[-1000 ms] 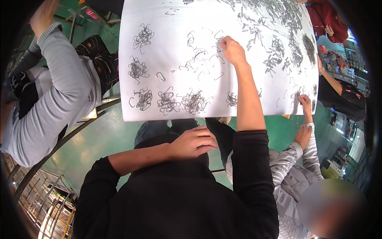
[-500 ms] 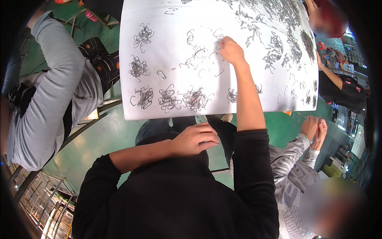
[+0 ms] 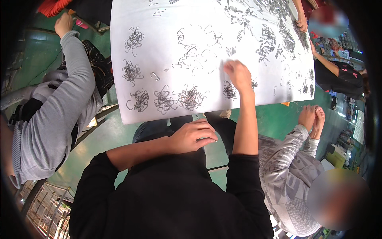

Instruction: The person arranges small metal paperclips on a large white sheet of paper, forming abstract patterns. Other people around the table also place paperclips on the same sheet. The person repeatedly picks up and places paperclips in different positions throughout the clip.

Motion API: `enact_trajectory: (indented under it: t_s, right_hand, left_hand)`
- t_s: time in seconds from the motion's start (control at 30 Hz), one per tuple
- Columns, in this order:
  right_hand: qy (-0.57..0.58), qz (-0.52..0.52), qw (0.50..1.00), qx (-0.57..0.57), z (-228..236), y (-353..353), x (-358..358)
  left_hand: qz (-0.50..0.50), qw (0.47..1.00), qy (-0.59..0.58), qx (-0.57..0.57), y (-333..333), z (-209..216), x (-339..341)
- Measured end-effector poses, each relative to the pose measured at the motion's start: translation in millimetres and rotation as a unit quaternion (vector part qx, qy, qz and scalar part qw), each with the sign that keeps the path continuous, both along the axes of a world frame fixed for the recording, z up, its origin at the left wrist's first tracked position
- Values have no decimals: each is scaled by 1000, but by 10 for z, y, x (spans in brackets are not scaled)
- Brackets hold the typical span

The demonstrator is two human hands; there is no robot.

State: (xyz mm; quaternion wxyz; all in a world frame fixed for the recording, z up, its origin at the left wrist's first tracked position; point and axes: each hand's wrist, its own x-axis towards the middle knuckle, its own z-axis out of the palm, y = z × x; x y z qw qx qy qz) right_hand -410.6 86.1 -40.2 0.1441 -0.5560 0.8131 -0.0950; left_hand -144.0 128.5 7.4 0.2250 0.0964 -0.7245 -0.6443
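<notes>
Over the white tabletop, my right hand hovers with its fingers curled and pressed together. Whatever lies in its fingertips is too small to make out. Just below it sits a pile of dark wire hooks, and beyond it a short row of dark wire pieces. My left hand is held in front of my body, off the table, fingers bent and closed; a tiny dark spot shows at the thumb tip. Loose curved wire hooks are scattered left of my right hand. Tangled hook piles line the near edge.
Many short dark pieces spread over the table's far right. A co-worker in a grey sleeve sits at left. Another person's hands meet at right, off the table. A further hand reaches onto the far right corner.
My right hand has drawn back toward the near edge, uncovering the row of wire pieces. My left hand stays nearly still. The left co-worker's hand has come into view; another hand appears at far right.
</notes>
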Motion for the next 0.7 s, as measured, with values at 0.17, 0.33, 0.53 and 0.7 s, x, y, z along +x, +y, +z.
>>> enact_trajectory:
  t_s: [0.17, 0.33, 0.53, 0.7]
  right_hand:
    - [-15, 58, 998, -17, -83, -729, 75]
    - [56, 39, 988, 141, -150, -781, 65]
    - [37, -10, 987, 154, -31, -108, -117]
    - [14, 45, 987, 151, 93, -32, -142]
  left_hand:
    - [-2, 1000, 0, -12, -5, 13, -5]
    - [24, 999, 19, -20, 1, 41, -2]
    - [20, 1000, 13, -20, 28, 37, 28]
    - [26, 999, 27, -22, 33, 37, 33]
